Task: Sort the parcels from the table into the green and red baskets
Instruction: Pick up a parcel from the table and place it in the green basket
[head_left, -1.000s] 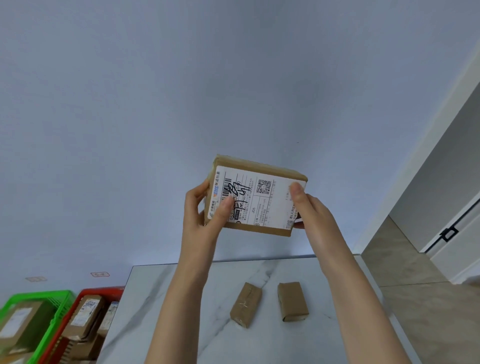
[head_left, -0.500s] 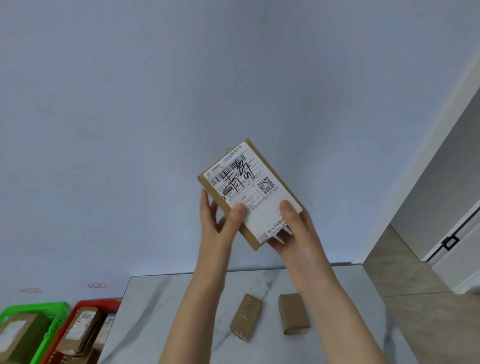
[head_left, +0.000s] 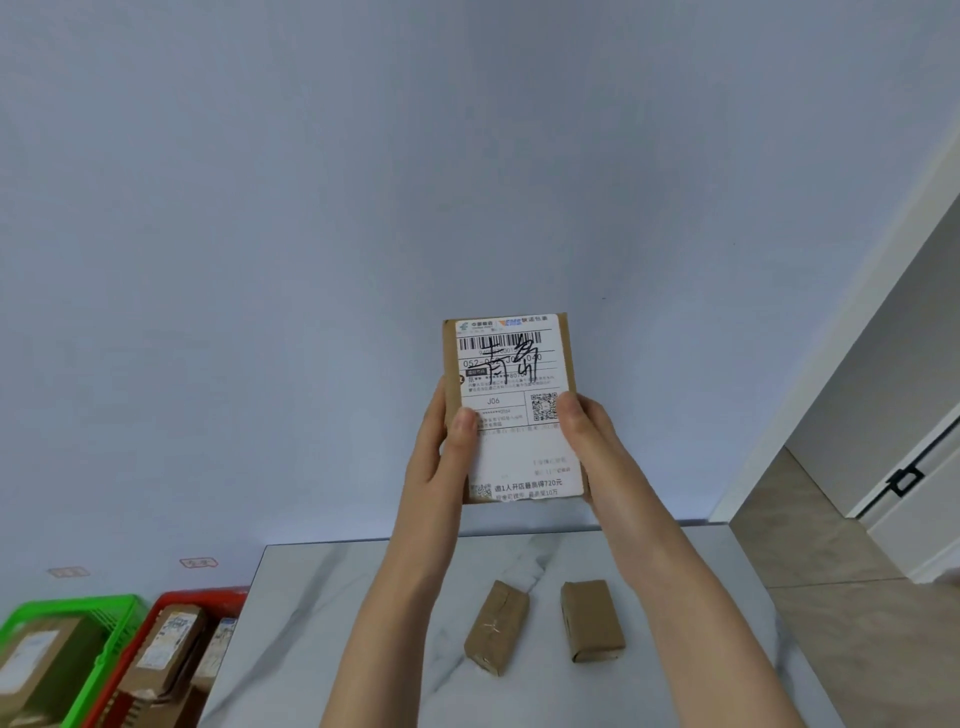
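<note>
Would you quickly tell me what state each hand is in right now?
Left hand: holds the labelled parcel by its left edge, thumb on the label.
Right hand: holds the same parcel by its right edge.

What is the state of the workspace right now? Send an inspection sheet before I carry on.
Surface: marble table, two parcels lying on it.
Job's things: labelled parcel held upright above the table, label facing the camera; taped parcel and plain parcel lie side by side, apart; green basket and red basket stand left of the table, both holding parcels.
Clutter: nothing seen.
Grippers: left hand and right hand grip the labelled parcel's sides, thumbs on the label.
Cables: nothing seen.
Surroundings: pale wall, tiled floor and a door to the right.
</note>
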